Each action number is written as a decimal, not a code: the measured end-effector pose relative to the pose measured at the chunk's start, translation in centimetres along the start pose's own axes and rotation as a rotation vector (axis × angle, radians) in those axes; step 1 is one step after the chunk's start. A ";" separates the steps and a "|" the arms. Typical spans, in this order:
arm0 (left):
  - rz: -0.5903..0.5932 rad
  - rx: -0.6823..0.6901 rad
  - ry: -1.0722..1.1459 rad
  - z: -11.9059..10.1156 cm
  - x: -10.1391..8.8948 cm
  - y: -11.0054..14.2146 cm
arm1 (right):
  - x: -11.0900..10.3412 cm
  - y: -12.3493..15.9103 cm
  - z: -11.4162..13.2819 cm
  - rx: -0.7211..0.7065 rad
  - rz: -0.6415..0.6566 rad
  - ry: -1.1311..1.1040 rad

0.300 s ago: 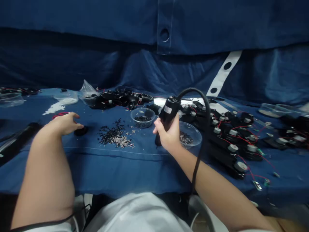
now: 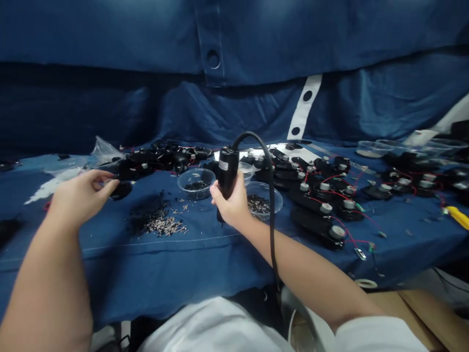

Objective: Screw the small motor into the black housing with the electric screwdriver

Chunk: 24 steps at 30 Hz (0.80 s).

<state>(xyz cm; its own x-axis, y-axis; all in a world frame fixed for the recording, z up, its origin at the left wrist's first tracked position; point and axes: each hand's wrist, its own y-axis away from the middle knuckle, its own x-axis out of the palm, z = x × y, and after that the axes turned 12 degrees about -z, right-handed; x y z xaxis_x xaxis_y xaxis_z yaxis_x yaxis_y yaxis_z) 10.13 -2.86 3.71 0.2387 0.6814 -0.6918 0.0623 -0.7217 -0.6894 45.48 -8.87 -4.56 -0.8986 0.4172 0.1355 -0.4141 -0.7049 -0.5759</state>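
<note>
My right hand (image 2: 233,204) is wrapped round a black corded power screwdriver (image 2: 227,172), held upright over the blue cloth; its cable (image 2: 270,195) loops up and down along my forearm. Over at the left, my left hand (image 2: 78,194) pinches a small black part (image 2: 117,189) with fingers and thumb, just above the cloth. Between the hands lies a loose heap of small screws (image 2: 161,224). Two clear plastic bowls of screws, one (image 2: 196,183) behind and one (image 2: 264,198) beside the screwdriver, stand close to my right hand.
Rows of black parts with round silver caps and red wires (image 2: 322,205) cover the cloth at the right. A pile of black parts (image 2: 161,157) and a clear bag (image 2: 102,146) lie at the back left. Clear trays (image 2: 370,148) sit far right. Blue fabric hangs behind.
The camera has swung to the right. My left hand has lifted off the cloth and now grips the small black part. The right hand still holds the screwdriver upright.
</note>
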 end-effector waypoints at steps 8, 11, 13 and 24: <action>0.108 0.531 0.399 -13.4 4.5 6.5 | -0.2 -0.3 -0.3 -0.022 0.011 0.013; 0.238 0.621 0.334 -15.0 6.5 8.2 | -0.3 -0.3 -0.3 -0.019 0.011 0.023; 0.331 0.648 0.351 -15.2 6.8 8.6 | -0.4 -0.3 -0.2 -0.014 0.016 0.023; 0.388 0.541 0.487 -11.8 4.0 6.0 | -0.7 -0.3 0.0 -0.020 0.055 0.057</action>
<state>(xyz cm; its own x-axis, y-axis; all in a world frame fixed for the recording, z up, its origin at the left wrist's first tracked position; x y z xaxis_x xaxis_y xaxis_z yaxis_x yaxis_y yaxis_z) 22.87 -5.83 -0.66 0.5487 0.1767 -0.8171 -0.5570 -0.6516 -0.5149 46.28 -8.97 -4.43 -0.9101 0.4105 0.0569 -0.3604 -0.7163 -0.5975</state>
